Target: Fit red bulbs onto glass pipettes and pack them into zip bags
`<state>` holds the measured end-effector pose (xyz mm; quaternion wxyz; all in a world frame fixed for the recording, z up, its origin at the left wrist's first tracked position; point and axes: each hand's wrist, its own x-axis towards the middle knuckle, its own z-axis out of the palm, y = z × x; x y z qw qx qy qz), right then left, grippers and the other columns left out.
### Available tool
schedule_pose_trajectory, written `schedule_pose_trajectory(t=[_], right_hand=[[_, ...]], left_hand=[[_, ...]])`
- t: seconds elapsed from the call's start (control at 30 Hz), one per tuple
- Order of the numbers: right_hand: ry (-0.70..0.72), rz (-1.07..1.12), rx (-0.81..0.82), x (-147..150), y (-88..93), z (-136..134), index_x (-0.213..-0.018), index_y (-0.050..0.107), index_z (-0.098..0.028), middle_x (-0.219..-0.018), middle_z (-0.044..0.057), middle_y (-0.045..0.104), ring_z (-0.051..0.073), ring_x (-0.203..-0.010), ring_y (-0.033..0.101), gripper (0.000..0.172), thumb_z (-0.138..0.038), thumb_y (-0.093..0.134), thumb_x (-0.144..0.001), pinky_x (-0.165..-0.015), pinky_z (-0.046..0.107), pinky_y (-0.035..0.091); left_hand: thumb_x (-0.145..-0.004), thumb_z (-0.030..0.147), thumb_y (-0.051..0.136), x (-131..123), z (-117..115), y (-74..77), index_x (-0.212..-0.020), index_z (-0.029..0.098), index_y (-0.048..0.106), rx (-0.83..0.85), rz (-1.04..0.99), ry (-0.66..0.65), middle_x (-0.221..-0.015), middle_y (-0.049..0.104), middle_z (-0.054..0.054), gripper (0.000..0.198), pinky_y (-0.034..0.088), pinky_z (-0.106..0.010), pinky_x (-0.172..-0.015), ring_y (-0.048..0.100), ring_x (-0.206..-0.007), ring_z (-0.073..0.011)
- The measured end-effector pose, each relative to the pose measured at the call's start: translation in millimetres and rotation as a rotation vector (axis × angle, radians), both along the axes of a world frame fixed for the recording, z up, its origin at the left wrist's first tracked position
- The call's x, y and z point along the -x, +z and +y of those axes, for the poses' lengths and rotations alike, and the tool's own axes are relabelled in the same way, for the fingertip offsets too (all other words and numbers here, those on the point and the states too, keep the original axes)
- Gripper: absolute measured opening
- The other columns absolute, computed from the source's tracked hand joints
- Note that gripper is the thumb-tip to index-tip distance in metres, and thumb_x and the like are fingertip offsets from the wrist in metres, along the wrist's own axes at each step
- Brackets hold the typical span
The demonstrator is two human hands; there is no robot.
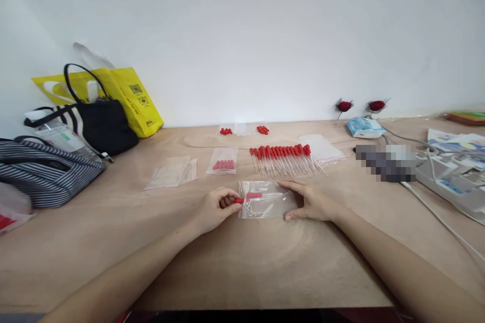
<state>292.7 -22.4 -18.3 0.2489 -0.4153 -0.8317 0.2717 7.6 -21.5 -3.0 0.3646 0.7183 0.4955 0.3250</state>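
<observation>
My left hand [216,208] pinches a dropper by its red rubber bulb [238,201] at the left, open end of a clear zip-lock bag [269,207]. The dropper's stem reaches into the bag. Another dropper with a red bulb [253,195] lies inside the bag. At the bag's right end, my right hand [308,202] holds it by the edges between thumb and fingers. Beyond the bag is a row of several droppers [280,154], red bulbs pointing away from me. A filled bag of droppers [224,164] lies left of the row.
Flat clear bags [172,172] lie at the left, more bags [322,147] at the right. Two filled bags [240,128] rest by the wall. Handbags [102,123] and a yellow bag [132,103] stand left. A tissue pack [366,127], cables and a power strip [450,181] are right.
</observation>
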Motion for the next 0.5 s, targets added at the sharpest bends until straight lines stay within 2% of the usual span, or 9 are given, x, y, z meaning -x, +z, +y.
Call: schedule_pose_trajectory(t=[0.2, 0.3, 0.4, 0.5], right_hand=[[0.009, 0.011, -0.02, 0.4, 0.7, 0.4, -0.127, 0.041, -0.022, -0.129, 0.011, 0.044, 0.027, -0.116, 0.043, 0.083, -0.054, 0.069, -0.057, -0.098, 0.045, 0.034], [0.006, 0.023, -0.018, 0.2, 0.1, 0.4, -0.127, 0.041, -0.022, -0.129, 0.011, 0.044, 0.027, -0.117, 0.042, 0.083, -0.054, 0.069, -0.056, -0.098, 0.044, 0.034], [0.008, 0.027, -0.017, 0.2, -0.6, 0.5, -0.128, 0.04, -0.021, -0.13, 0.011, 0.042, 0.026, -0.118, 0.04, 0.084, -0.054, 0.069, -0.056, -0.1, 0.043, 0.032], [0.013, 0.021, -0.01, 0.3, -0.9, 1.0, -0.128, 0.04, -0.021, -0.13, 0.011, 0.042, 0.026, -0.118, 0.041, 0.083, -0.054, 0.069, -0.057, -0.1, 0.043, 0.032]], left_hand=[[-0.067, 0.027, 0.061, -10.5, 4.2, 0.1, -0.081, 0.018, 0.063, 0.041, 0.032, -0.103, -0.064, 0.061, 0.0, 0.016, 0.038, -0.02, -0.048, 0.049, -0.052, -0.0093], [-0.067, 0.025, 0.061, -15.8, 7.8, -2.0, -0.074, 0.018, 0.055, -0.035, 0.049, -0.068, -0.061, 0.057, 0.003, 0.012, 0.037, -0.019, -0.047, 0.047, -0.05, -0.008], [-0.066, 0.027, 0.062, -20.1, 11.3, -5.0, -0.07, 0.019, 0.048, -0.084, 0.081, -0.019, -0.057, 0.052, 0.006, 0.017, 0.036, -0.019, -0.046, 0.045, -0.047, -0.0074], [-0.066, 0.03, 0.061, -18.7, 14.5, -5.8, -0.074, 0.019, 0.048, -0.088, 0.081, -0.011, -0.056, 0.05, 0.006, 0.019, 0.035, -0.019, -0.046, 0.044, -0.046, -0.0074]])
